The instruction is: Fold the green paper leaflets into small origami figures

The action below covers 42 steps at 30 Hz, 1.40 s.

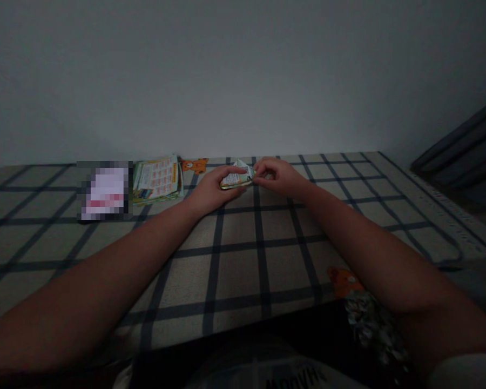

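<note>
Both hands, left hand (210,190) and right hand (276,175), pinch the small folded printed paper leaflet (237,176) near the far edge of the checked grey cloth (243,254); press creases flat against the surface, edges aligned

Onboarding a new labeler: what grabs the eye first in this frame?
Both hands meet at centre: the left hand and right hand hold a small folded printed paper over the checked cloth. Left of them lies a stack of printed leaflets, beside a blurred-out patch.
</note>
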Available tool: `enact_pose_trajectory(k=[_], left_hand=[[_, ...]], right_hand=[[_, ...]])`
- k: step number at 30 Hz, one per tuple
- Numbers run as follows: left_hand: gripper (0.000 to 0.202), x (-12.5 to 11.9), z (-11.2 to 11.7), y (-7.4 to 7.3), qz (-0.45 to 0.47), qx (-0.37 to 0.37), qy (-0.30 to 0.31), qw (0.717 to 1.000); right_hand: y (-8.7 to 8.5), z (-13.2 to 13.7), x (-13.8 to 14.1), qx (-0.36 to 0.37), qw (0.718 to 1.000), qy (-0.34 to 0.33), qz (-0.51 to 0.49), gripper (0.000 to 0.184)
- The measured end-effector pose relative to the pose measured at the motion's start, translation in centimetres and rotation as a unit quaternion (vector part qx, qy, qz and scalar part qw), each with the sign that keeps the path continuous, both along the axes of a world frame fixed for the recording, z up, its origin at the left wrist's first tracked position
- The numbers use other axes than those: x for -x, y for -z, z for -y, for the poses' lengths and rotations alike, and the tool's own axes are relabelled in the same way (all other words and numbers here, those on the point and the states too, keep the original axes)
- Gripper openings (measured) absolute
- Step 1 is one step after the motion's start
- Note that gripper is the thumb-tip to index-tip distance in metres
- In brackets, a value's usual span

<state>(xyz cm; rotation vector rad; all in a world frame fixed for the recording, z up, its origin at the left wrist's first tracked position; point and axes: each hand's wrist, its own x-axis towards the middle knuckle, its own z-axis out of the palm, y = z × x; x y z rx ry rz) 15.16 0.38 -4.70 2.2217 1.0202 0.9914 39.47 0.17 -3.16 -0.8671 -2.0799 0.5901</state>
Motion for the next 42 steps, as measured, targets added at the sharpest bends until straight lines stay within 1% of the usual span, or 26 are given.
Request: enact_pose_trajectory(k=[5, 8, 12, 18, 22, 27, 29, 31, 33, 34, 35, 38, 40, 42], left_hand=[[0.045, 0.0, 0.2, -0.3, -0.011, -0.048, 0.018, 0.999], [0.048, 0.0, 0.3, -0.5, -0.009, -0.069, 0.023, 0.997], [0.046, -0.1, 0.4, -0.6, 0.011, -0.059, 0.016, 0.998], [0.042, -0.2, 0.1, -0.3, 0.03, -0.055, -0.014, 0.998], [0.042, -0.2, 0.0, -0.2, 0.06, -0.028, -0.027, 0.997], [0.044, -0.2, -0.2, 0.1, 0.071, -0.003, -0.049, 0.996], [0.049, -0.2, -0.4, 0.3, 0.087, 0.0, -0.048, 0.995], [0.062, -0.2, -0.7, 0.6, 0.119, 0.016, -0.034, 0.992], [0.074, -0.2, -0.9, 0.7, 0.154, 0.05, -0.01, 0.987], [0.075, -0.2, -0.9, 0.8, 0.166, 0.073, 0.005, 0.983], [0.072, -0.2, -0.9, 0.7, 0.171, 0.096, 0.019, 0.98], [0.047, -0.4, -0.6, 0.5, 0.163, 0.156, 0.043, 0.973], [0.042, -0.5, -0.5, 0.3, 0.165, 0.182, 0.04, 0.968], [0.041, -0.5, -0.5, 0.3, 0.178, 0.206, 0.037, 0.962]], right_hand=[[0.1, 0.3, 0.6, 0.128, 0.988, -0.025, -0.08, 0.023], [-0.1, 0.6, 0.8, 0.164, 0.982, -0.006, -0.096, 0.019], [-0.2, 0.6, 0.9, 0.192, 0.976, 0.031, -0.094, 0.018], [0.2, 0.2, 1.0, 0.179, 0.978, 0.038, -0.101, 0.019], [0.5, -0.1, 0.9, 0.175, 0.978, 0.026, -0.11, 0.022], [0.7, -0.1, 0.9, 0.161, 0.982, 0.0, -0.095, 0.038], [0.5, 0.1, 1.0, 0.148, 0.986, 0.0, -0.074, 0.037], [0.3, 0.3, 1.0, 0.129, 0.99, 0.007, -0.056, 0.034], [0.2, 0.4, 1.0, 0.11, 0.993, 0.014, -0.041, 0.034], [0.1, 0.4, 1.0, 0.101, 0.994, 0.017, -0.036, 0.034], [0.2, 0.4, 0.9, 0.093, 0.995, 0.02, -0.029, 0.034], [0.5, 0.2, 1.0, 0.079, 0.996, 0.033, -0.012, 0.033], [0.8, 0.1, 1.1, 0.081, 0.996, 0.039, -0.008, 0.031], [1.0, 0.0, 1.1, 0.091, 0.995, 0.038, -0.014, 0.03]])
